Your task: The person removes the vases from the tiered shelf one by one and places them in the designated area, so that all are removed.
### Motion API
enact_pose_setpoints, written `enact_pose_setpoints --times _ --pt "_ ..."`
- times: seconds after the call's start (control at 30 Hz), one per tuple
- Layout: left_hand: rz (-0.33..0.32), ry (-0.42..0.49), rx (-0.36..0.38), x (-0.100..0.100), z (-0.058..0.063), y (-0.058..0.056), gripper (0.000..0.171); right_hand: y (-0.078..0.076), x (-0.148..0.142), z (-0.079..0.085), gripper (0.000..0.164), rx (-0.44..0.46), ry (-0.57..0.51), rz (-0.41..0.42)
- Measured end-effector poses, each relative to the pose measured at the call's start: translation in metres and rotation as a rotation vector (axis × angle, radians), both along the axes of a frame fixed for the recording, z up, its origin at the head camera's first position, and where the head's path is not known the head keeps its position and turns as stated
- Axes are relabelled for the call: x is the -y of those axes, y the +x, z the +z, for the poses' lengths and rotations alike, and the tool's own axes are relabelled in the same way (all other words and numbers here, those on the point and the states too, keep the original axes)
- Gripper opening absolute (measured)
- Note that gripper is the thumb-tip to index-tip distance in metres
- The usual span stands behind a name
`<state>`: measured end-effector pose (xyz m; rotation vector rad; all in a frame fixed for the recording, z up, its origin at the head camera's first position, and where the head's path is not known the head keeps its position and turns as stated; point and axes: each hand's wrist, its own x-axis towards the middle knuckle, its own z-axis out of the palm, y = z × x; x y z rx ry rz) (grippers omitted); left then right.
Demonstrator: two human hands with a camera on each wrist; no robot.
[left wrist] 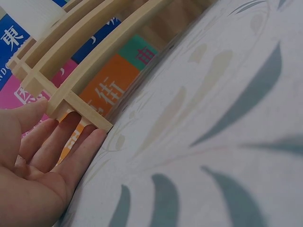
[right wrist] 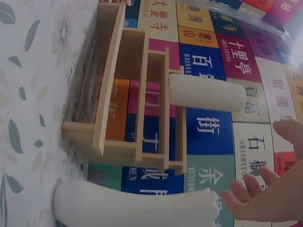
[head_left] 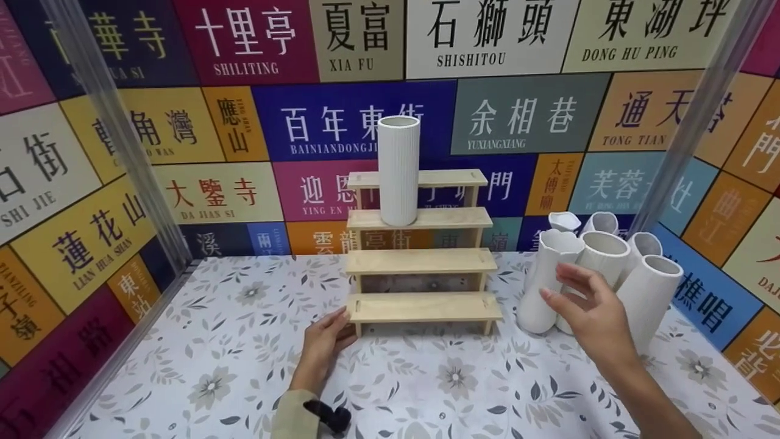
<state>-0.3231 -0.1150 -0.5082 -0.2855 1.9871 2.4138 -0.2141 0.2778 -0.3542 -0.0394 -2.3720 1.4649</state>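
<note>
A four-step wooden display stand [head_left: 421, 261] stands on the patterned tabletop. My left hand [head_left: 326, 344] holds the left end of its lowest shelf, and in the left wrist view the thumb lies at the shelf end with the fingers [left wrist: 90, 142] against the leg. On the second shelf from the top stands a tall ribbed white vase [head_left: 399, 174], upright. My right hand [head_left: 588, 311] is empty, thumb and fingers spread, beside a white vase with a scalloped rim [head_left: 539, 292]. Seen from the right wrist, the fingertips are close to that vase's rim [right wrist: 215, 208].
More white vases stand grouped at the right, among them a wide-mouthed one [head_left: 603, 247] and a tapered one [head_left: 655, 299]. Colourful panels with Chinese lettering [head_left: 353, 119] form the walls behind and at both sides. Clear posts [head_left: 125, 134] run up the corners.
</note>
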Motion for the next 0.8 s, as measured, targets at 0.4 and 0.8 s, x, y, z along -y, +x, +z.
enact_pose_setpoints --times 0.4,0.8 --pt "0.022 0.005 0.038 0.002 0.001 -0.002 0.045 -0.046 0.049 0.017 0.074 -0.050 -0.054 0.194" --pt "0.019 0.031 0.007 -0.001 0.000 -0.003 0.049 -0.119 0.077 0.030 0.082 -0.007 0.003 0.292"
